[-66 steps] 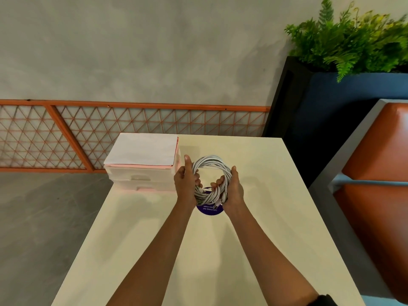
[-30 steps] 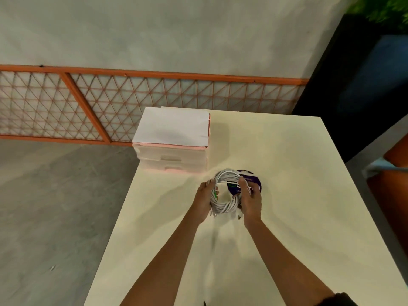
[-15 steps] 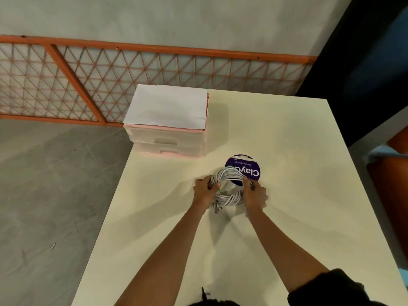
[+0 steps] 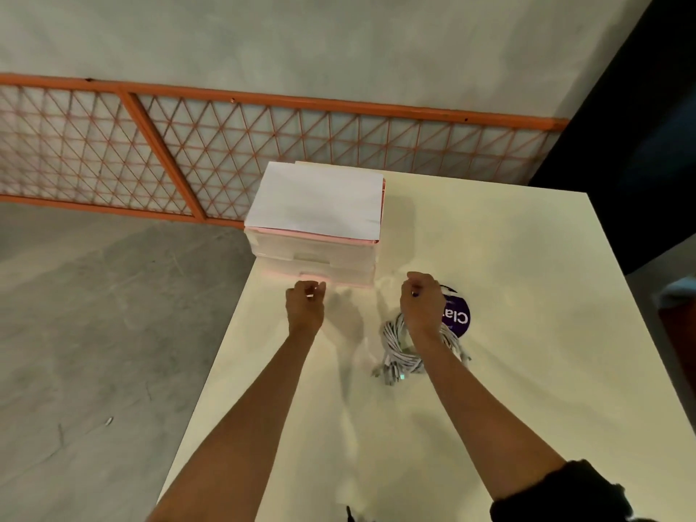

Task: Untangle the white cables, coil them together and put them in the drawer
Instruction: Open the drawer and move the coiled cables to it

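Note:
The coiled white cables [image 4: 398,356] lie on the cream table [image 4: 519,265], partly hidden under my right forearm. My right hand [image 4: 420,304] hovers just beyond the coil with its fingers curled, holding nothing. My left hand [image 4: 305,305] is also curled and empty, just in front of the lower drawer [image 4: 339,275] of the small pink-and-white drawer unit [image 4: 263,248]. Both drawers look closed. I cannot tell whether my left fingers touch the drawer front.
A round purple sticker [image 4: 458,319] sits on the table right of my right hand. A white sheet [image 4: 320,199] covers the drawer unit's top. The table's left edge drops to a grey floor; an orange lattice fence [image 4: 188,145] runs behind.
Both hands have let go of the coil, which now rests on the table. They moved forward toward the drawer unit, the left hand furthest to the left.

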A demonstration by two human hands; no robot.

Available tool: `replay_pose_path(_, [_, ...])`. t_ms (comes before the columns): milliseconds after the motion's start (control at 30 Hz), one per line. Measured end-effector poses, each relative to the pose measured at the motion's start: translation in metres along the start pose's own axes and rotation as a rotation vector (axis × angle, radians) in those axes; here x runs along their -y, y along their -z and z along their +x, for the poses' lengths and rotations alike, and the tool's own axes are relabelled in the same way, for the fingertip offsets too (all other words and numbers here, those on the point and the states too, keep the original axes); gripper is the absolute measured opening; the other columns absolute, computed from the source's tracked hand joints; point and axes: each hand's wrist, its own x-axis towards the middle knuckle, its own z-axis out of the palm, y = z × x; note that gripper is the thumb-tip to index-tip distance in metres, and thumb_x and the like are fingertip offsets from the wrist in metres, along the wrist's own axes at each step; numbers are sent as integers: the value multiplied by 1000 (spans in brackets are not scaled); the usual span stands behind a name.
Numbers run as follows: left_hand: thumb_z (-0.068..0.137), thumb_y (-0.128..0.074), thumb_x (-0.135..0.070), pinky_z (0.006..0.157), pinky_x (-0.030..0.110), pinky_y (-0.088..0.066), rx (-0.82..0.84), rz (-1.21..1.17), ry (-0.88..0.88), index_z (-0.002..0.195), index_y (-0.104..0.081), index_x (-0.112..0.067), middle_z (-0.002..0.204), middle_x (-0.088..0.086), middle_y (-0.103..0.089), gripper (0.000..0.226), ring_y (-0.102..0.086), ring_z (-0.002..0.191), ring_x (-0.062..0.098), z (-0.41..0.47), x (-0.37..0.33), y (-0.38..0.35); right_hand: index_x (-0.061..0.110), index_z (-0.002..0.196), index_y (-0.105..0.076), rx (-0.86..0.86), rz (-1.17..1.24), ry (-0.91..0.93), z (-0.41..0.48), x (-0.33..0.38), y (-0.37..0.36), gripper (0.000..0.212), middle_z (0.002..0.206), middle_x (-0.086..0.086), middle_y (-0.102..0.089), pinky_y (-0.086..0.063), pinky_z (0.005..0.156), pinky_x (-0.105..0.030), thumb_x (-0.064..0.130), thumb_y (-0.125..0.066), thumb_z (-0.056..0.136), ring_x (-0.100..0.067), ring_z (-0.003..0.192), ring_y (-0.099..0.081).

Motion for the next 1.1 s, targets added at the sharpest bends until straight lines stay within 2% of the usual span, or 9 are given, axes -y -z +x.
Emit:
replay_pose_path(67, [93,-61,-21,87,33,-47,-60,-15,20,122,-53,1,120,14,-50,37,-56,87,21,12,-1,19,-2,115,-62,64,-2,-30,-1,6,-14,27,109,-15,-64,-32,75,-7,2,-51,91,-22,96,-59])
replay_pose_path(133, [89,-66,-19,93,36,-45,-99,-34,42,129,-44,2,130,17,-43,50,-56,96,26,27,4,36,-1,122,-58,138,-30,-79,-2,11,-29,32,116,-14,-63,-29,74,-6,3,-51,91,-25,104,-59])
replay_pose_path(200, [86,-70,-18,100,39,-42,-108,-56,63,135,-35,3,138,18,-37,64,-52,116,31,43,10,48,3,126,-55,182,-54,-137,-2,13,-40,36,122,-12,-61,-33,81,-12,5,-51,91,-24,110,-57])
replay_pose_path(267, [83,-73,-19,102,43,-41,-100,-48,64,134,-35,4,139,18,-36,68,-46,124,33,56,14,56,6,129,-54,197,-68,-180,-2,13,-48,38,127,-10,-59,-36,92,-21,8,-51,91,-23,115,-55])
replay_pose_path(433, [84,-72,-20,103,33,-39,-51,-109,-36,143,-36,-9,143,8,-40,70,-43,129,24,77,21,66,9,128,-56,185,-34,-186,-4,11,-66,39,123,-8,-63,-36,83,-19,22,-59,91,-21,112,-58])
replay_pose_path(533, [88,-67,-13,81,15,-38,-59,-227,-36,138,-44,-8,138,7,-48,56,-49,121,21,84,21,67,8,122,-58,139,-5,-186,-6,13,-71,44,116,-8,-66,-35,79,-18,34,-66,87,-21,110,-59])
replay_pose_path(733, [87,-68,-18,83,33,-47,-103,-150,-88,110,-58,2,112,19,-64,32,-62,104,32,100,27,72,7,111,-56,66,-65,-108,-7,13,-76,50,108,-8,-67,-41,77,-26,49,-64,84,-24,103,-62])
replay_pose_path(933, [85,-71,-23,82,36,-48,-184,-122,-148,97,-54,2,97,14,-59,32,-60,94,26,98,27,71,8,96,-55,26,-121,-48,-5,10,-78,43,91,-7,-66,-34,67,-25,48,-62,85,-23,83,-59])
replay_pose_path(1100, [82,-74,-27,72,33,-44,-262,-98,-180,81,-48,-7,81,10,-54,33,-54,77,25,95,32,75,10,75,-46,18,-125,-1,-6,3,-77,43,67,-11,-58,-31,58,-29,48,-62,85,-26,64,-52])
